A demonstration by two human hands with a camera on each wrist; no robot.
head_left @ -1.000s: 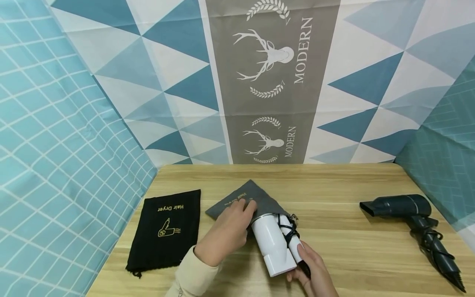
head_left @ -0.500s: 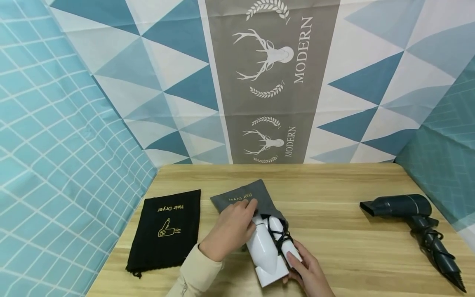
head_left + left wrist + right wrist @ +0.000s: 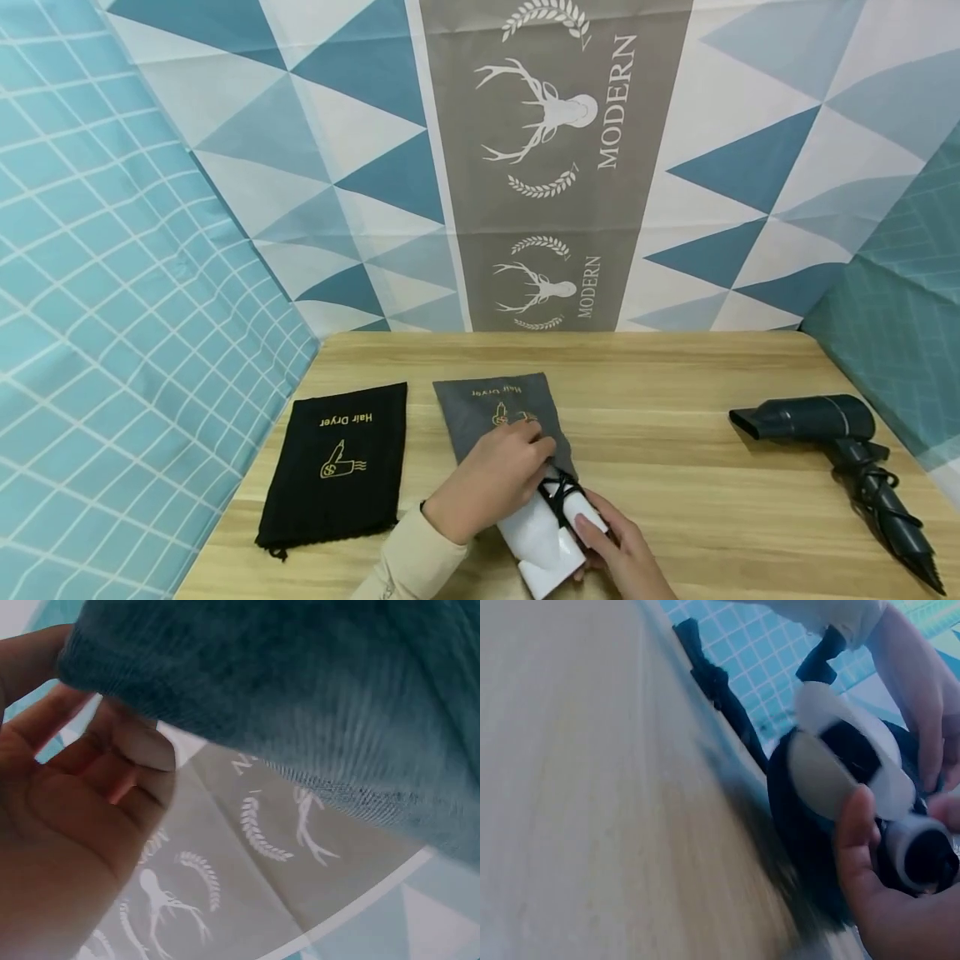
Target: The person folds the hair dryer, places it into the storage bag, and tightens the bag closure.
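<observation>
A white hair dryer [image 3: 538,546], folded with its black cord [image 3: 557,492] around the handle, lies partly inside a grey drawstring pouch [image 3: 551,433] lettered "Hair Dryer". My left hand [image 3: 498,475] pinches the pouch near its mouth and covers part of the dryer's barrel; in the left wrist view the cloth [image 3: 285,690] spreads beside its curled fingers. With my right hand [image 3: 626,554] I grip the dryer's handle [image 3: 581,510] from the right. The right wrist view shows the white nozzle [image 3: 817,776] facing out and my thumb beside it.
On the left of the wooden table [image 3: 660,500] lies a flat black pouch [image 3: 352,508] lettered "Hair Dryer". A dark hair dryer [image 3: 806,419], cord wound round its handle, lies at the right. Patterned cloth walls [image 3: 360,208] stand behind and at the left.
The grey pouch has turned to lie straighter, and more of its print shows. My left hand has shifted right along its mouth; the white dryer has moved slightly toward me.
</observation>
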